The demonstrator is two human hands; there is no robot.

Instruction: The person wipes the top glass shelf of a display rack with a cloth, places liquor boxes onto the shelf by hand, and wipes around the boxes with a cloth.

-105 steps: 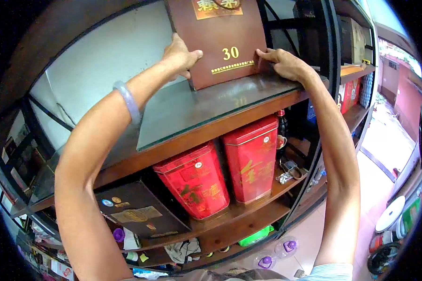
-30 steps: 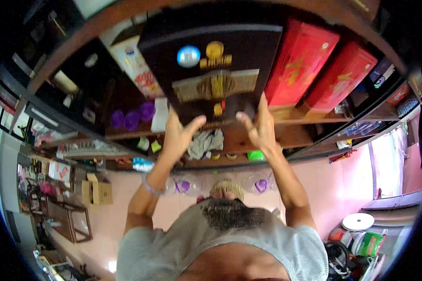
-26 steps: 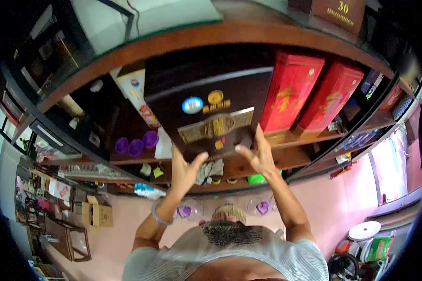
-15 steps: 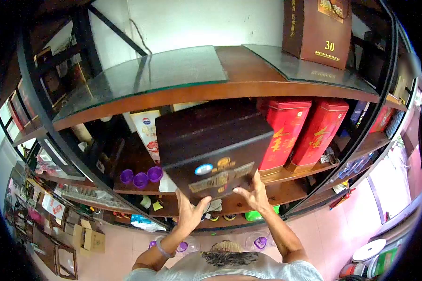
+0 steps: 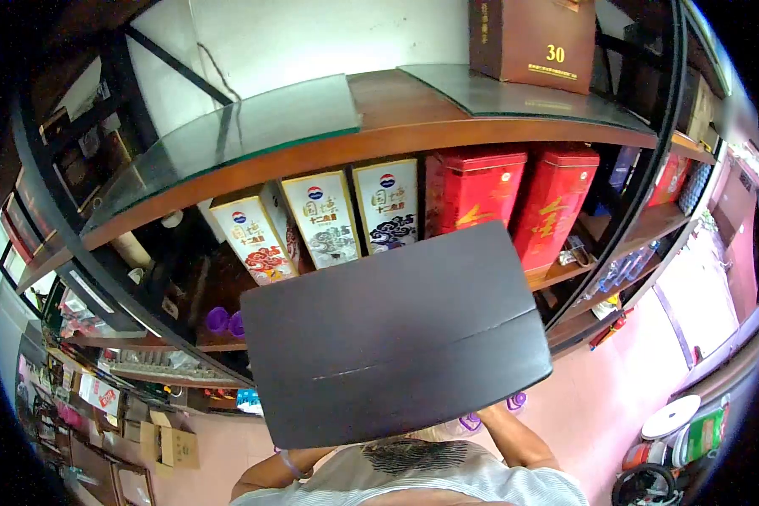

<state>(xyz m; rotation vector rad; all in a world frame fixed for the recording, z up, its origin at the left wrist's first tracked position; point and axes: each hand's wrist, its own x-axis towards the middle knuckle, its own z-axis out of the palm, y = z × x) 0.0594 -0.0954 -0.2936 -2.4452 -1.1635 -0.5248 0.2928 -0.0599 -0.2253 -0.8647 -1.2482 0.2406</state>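
A large black box (image 5: 392,337) is held in front of my body, its plain top facing up. It hides both of my hands; only my forearms show, the left with a pale bangle at its lower left edge and the right at its lower right. Behind the box on the middle shelf stand white patterned boxes (image 5: 320,221) side by side, then two red tins (image 5: 557,202) with gold characters. Purple cups (image 5: 218,320) sit left of the black box.
Above is a wooden shelf with glass sheets (image 5: 261,122) and a brown bag (image 5: 548,42) marked 30. Black metal posts (image 5: 649,169) flank the shelves. An open cardboard box (image 5: 170,445) lies on the floor at lower left, and a white disc (image 5: 670,417) at lower right.
The black box has come out of the shelf toward my body and risen, now showing its top. More white boxes behind it are uncovered. My hands have gone out of sight beneath it.
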